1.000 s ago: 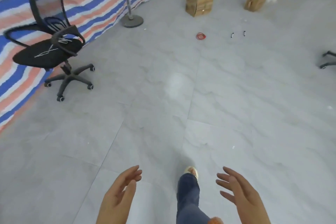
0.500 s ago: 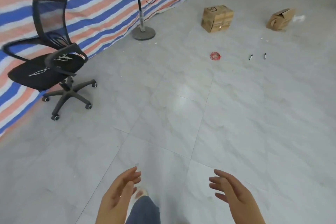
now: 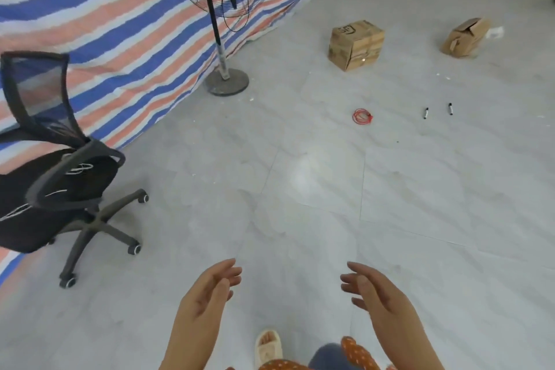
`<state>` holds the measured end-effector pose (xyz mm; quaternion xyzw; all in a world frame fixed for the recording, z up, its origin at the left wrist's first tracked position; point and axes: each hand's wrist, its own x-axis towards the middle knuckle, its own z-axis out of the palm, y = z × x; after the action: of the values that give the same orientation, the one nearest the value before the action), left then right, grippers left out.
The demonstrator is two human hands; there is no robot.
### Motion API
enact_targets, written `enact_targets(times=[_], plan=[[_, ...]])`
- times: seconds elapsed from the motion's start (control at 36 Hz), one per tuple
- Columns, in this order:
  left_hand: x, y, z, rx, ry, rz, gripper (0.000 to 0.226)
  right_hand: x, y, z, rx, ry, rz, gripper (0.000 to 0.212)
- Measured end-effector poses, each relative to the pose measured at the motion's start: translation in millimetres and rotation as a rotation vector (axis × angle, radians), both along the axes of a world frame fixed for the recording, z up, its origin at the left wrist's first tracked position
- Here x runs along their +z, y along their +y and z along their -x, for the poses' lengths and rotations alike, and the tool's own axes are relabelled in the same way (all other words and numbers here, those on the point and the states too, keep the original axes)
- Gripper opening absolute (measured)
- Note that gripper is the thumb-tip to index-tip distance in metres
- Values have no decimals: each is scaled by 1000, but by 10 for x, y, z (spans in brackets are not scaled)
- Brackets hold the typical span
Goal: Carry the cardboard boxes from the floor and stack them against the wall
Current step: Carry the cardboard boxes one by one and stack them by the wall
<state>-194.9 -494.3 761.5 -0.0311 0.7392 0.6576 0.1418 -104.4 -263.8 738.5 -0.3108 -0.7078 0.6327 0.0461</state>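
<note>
A closed brown cardboard box (image 3: pixel 356 44) stands on the grey tiled floor far ahead, right of centre. A second, smaller cardboard box (image 3: pixel 465 37) lies tipped with its flaps open further right. My left hand (image 3: pixel 207 299) and my right hand (image 3: pixel 377 294) are held out low in front of me, palms facing each other, fingers relaxed and holding nothing. Both hands are far from the boxes.
A black office chair (image 3: pixel 57 177) stands at the left against a striped tarpaulin wall (image 3: pixel 120 24). A pedestal fan (image 3: pixel 223 21) stands by the tarpaulin. A red wire coil (image 3: pixel 362 116) and two small dark markers (image 3: pixel 438 110) lie on the floor before the boxes.
The view has moved forward: the boxes, fan and chair appear nearer and lower in the frame. My foot has stepped ahead. Both hands stay held out and hold nothing.
</note>
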Motion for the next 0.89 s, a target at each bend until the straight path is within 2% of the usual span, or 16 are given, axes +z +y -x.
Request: enact_targets(times=[0.22, 0.28, 0.31, 0.33, 0.36, 0.39, 0.42, 0.5, 0.67, 0.89], plan=[[-182, 613, 1218, -129, -47, 50, 46, -175, 626, 925, -121, -126, 19, 27], [-221, 813, 1563, -129, -42, 57, 44, -195, 808, 1207, -138, -98, 48, 12], [-238, 928, 1742, -126, -33, 57, 40, -196, 914, 1375, -135, -92, 47, 17], [-257, 1050, 1923, -119, -22, 57, 38, -207, 1055, 1541, -127, -89, 36, 37], [-275, 1180, 2102, -109, -13, 59, 37, -239, 1205, 1711, -136, -79, 30, 38], [-283, 1319, 2275, -101, -6, 59, 36, -253, 1372, 1897, -150, -74, 36, 20], [-282, 1465, 2440, -95, -2, 56, 35, -255, 1561, 2076, -152, -67, 38, 14], [-202, 1945, 2926, -77, 18, 20, 35, -99, 2110, 2631, -155, -52, -10, 28], [-115, 2748, 3760, -70, 32, -8, 33, 48, 2886, 3558, -138, -49, -61, 28], [-287, 3251, 4851, -25, -47, 11, 30, -87, 3414, 4649, -99, -104, -15, 26]])
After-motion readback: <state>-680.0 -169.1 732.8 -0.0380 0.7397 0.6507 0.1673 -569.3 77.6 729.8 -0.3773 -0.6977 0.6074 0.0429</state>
